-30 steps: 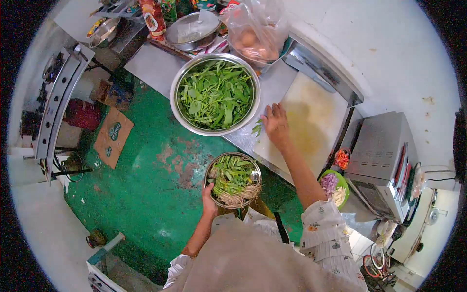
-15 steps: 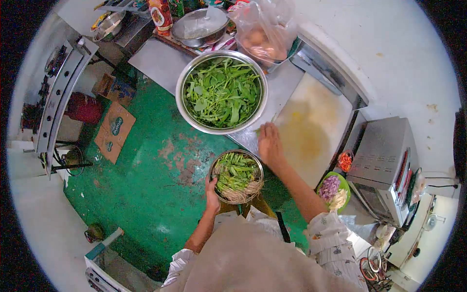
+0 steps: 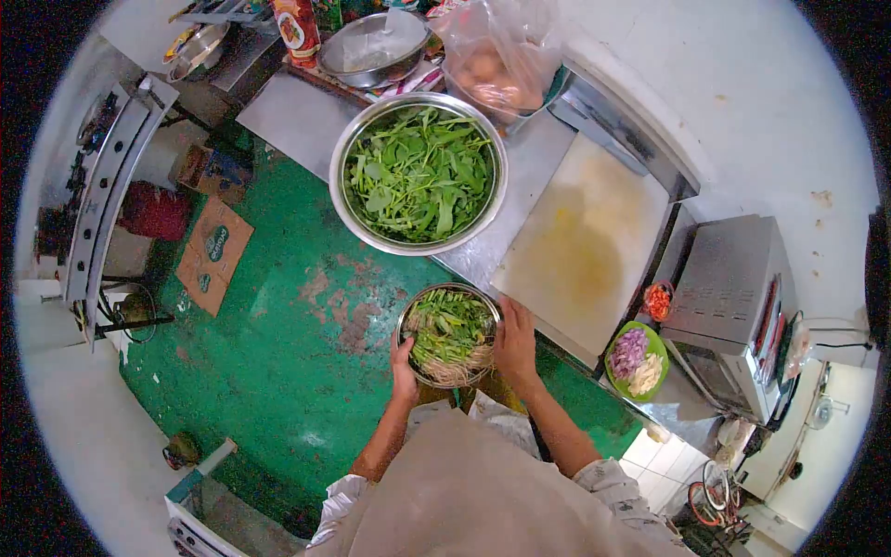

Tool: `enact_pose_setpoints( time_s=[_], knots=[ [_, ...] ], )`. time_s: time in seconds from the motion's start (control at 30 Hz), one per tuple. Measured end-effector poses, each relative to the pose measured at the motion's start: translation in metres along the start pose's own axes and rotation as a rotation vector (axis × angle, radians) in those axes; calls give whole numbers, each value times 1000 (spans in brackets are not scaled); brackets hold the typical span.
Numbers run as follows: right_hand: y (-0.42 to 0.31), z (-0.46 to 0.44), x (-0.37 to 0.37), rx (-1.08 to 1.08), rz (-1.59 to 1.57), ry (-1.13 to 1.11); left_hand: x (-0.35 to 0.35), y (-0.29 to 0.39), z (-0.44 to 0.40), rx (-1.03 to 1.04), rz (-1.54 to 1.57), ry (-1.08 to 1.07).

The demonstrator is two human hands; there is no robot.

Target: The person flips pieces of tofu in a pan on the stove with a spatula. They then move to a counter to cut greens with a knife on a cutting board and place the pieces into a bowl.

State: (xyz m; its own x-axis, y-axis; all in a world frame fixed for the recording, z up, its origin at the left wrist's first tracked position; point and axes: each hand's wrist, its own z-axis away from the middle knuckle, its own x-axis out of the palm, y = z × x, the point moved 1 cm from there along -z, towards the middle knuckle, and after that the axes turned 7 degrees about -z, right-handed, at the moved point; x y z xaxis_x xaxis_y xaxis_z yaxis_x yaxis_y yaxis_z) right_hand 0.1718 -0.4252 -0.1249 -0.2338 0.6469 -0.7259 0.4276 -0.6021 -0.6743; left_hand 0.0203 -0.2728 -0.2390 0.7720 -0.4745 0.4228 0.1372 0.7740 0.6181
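Observation:
Low in front of my body is a small metal bowl (image 3: 403, 318), filled with cut green stems (image 3: 447, 320) and pale, stringy roots (image 3: 452, 371). Its left side is in the grip of my left hand (image 3: 403, 373), thumb over the rim. My right hand (image 3: 516, 345) holds the opposite side, its fingers along the rim. Just beyond, a large steel bowl (image 3: 339, 190) heaped with leafy greens (image 3: 422, 176) stands at the edge of the metal counter (image 3: 288, 116). Right of it lies a wet, stained white cutting board (image 3: 571, 251).
A green plate (image 3: 657, 381) of chopped onion and garlic sits near a cup of cut red chillies (image 3: 658, 302) and a microwave (image 3: 719, 278). Behind the greens are another metal bowl (image 3: 371, 56) and a bag of eggs (image 3: 492, 74). Cardboard (image 3: 213, 260) lies on the green floor.
My right hand has moved from the cutting board's left edge down to the small bowl's right rim. The bit of green by its fingers no longer shows there. My left hand keeps its hold.

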Motion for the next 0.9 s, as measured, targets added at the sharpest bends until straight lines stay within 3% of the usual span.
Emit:
enact_pose_setpoints(
  time_s=[0.07, 0.13, 0.27, 0.4, 0.5, 0.6, 0.67, 0.77, 0.9],
  knots=[
    [0, 4, 11, -82, 43, 51, -10, -7, -7, 1, 4, -71],
    [-9, 6, 18, -142, -132, -167, 8, 8, 6, 39, -32, -32],
    [-16, -1, 10, -121, -119, 18, 15, 18, 10, 103, -106, -13],
    [-5, -9, 16, -83, -33, -5, 6, 10, 3, 86, -139, 15],
    [-13, -2, 19, -186, -166, -141, 2, 7, 3, 21, -96, -24],
    [-16, -7, 12, -224, -213, -163, 17, 19, 12, 123, -80, -14],
    [-1, -28, 7, -144, -65, 86, 12, 15, 8, 104, -105, -7],
    [1, -61, -7, -83, 86, 268, 9, 11, 7, 98, -65, -32],
    [18, -60, 17, -172, 220, 169, 6, 8, 3, 117, -94, -35]
  ],
)
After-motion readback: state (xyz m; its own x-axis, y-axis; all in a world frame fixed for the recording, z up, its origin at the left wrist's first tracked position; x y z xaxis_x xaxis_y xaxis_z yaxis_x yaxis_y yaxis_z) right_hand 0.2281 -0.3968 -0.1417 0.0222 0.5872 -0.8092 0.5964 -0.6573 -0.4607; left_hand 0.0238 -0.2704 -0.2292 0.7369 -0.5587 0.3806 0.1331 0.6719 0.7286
